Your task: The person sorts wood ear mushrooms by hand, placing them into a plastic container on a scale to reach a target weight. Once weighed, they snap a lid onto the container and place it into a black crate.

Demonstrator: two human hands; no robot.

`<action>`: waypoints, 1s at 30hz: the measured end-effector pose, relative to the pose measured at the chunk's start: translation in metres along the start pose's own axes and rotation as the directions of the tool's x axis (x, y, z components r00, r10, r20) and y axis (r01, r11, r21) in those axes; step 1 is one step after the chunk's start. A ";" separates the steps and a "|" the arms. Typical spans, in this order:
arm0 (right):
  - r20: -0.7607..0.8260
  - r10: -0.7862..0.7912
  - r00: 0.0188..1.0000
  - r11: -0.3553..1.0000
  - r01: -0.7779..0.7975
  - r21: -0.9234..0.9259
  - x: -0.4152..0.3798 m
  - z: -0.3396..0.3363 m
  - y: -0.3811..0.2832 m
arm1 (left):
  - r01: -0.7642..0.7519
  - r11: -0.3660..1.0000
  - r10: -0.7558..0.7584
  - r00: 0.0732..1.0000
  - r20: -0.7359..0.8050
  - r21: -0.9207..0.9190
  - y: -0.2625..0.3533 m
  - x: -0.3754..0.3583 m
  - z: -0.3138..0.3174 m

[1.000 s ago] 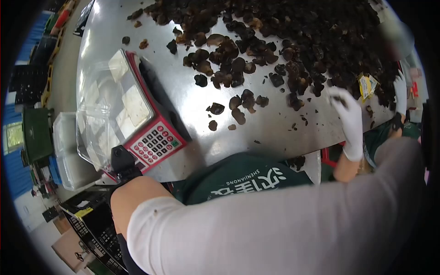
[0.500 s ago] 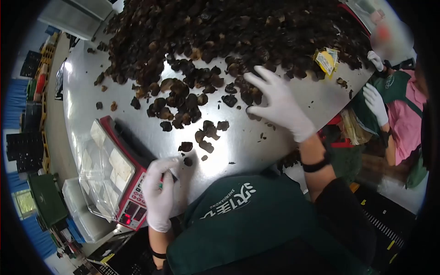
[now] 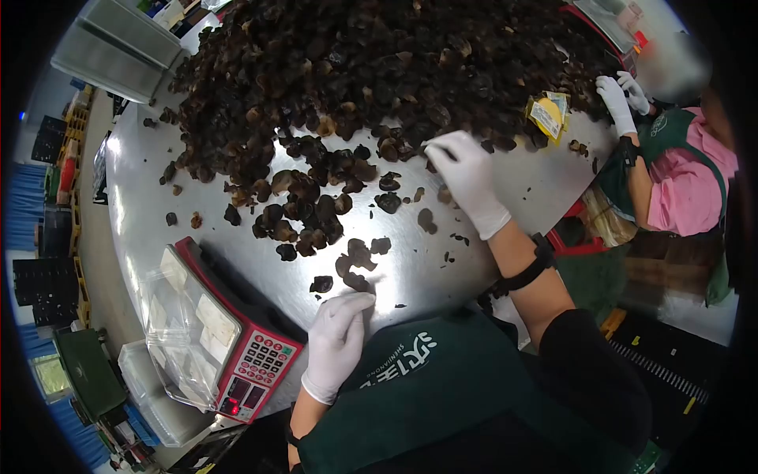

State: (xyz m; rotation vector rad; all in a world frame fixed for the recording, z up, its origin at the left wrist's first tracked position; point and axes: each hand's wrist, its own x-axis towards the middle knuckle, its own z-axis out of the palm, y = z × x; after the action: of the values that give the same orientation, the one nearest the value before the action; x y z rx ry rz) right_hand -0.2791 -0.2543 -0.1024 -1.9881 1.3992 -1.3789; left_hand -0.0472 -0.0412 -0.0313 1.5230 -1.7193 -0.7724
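Here, a gloved worker in a green apron is sorting dried black fungus at a steel table (image 3: pixel 158 197), and the red weighing scale (image 3: pixel 237 347) at the near left edge is serving as the landmark. On the scale's platform a clear plastic tray (image 3: pixel 185 332) is sitting, apparently without fungus in it. Just right of the scale, the left hand (image 3: pixel 338 340) is resting on the table with fingers loosely curled and gripping nothing that shows, its fingertips lying right beside a few loose fungus pieces (image 3: pixel 351 265). Farther right of the scale and beyond it, the right hand (image 3: pixel 467 178) is reaching to the near edge of the big fungus pile (image 3: pixel 379 71), its fingers drawn together at the tips; whether a piece is pinched between them cannot be told. The pieces are looking light, dry, crinkled and brittle, so they are likely best taken by a curled rim with a gentle fingertip pinch, or scooped in loose handfuls, since hard squeezing could crumble them. Far right of the scale, a yellow packet (image 3: pixel 546 114) is lying at the pile's edge, where a co-worker's gloved hands (image 3: pixel 620 99) are working.
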 end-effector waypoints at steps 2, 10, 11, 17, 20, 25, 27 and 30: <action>-0.060 0.103 0.993 0.995 -0.103 0.000 0.024 -0.004 0.001 | -0.016 1.000 0.016 1.000 0.001 0.000 0.001 0.008 0.000; 0.360 -0.026 0.933 0.959 0.125 -0.254 0.067 0.011 0.008 | -0.006 1.000 0.006 1.000 0.020 0.011 -0.010 0.013 0.002; 0.453 -0.015 0.891 0.926 0.184 -0.330 0.070 0.017 0.007 | -0.004 1.000 0.004 0.999 0.036 0.015 -0.008 0.019 0.001; 0.627 0.272 0.730 0.807 0.182 -0.561 0.088 0.027 -0.012 | -0.045 0.999 0.043 0.997 0.059 0.019 -0.002 0.048 0.002; 0.639 0.231 0.734 0.970 -0.222 -0.095 0.076 0.010 -0.016 | -0.039 0.999 0.039 0.999 0.020 0.009 -0.005 0.067 0.006; 0.789 0.353 0.504 0.757 -0.649 0.075 0.046 -0.014 -0.064 | -0.055 0.998 0.059 0.977 -0.204 0.027 0.000 0.117 0.030; 0.809 0.303 0.504 0.807 -0.587 0.063 0.033 -0.022 -0.072 | -0.088 0.996 0.084 0.988 -0.129 -0.022 -0.001 0.122 0.036; 0.713 0.216 0.667 0.974 -0.198 -0.110 -0.002 -0.027 -0.048 | 0.012 0.998 -0.009 0.999 -0.049 0.054 -0.002 0.109 0.039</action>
State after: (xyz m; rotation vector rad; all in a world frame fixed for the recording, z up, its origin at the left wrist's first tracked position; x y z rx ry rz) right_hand -0.2776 -0.2240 -0.0563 -1.9658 1.1842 -0.3648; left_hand -0.0847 -0.1502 -0.0422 1.5762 -1.7104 -0.6936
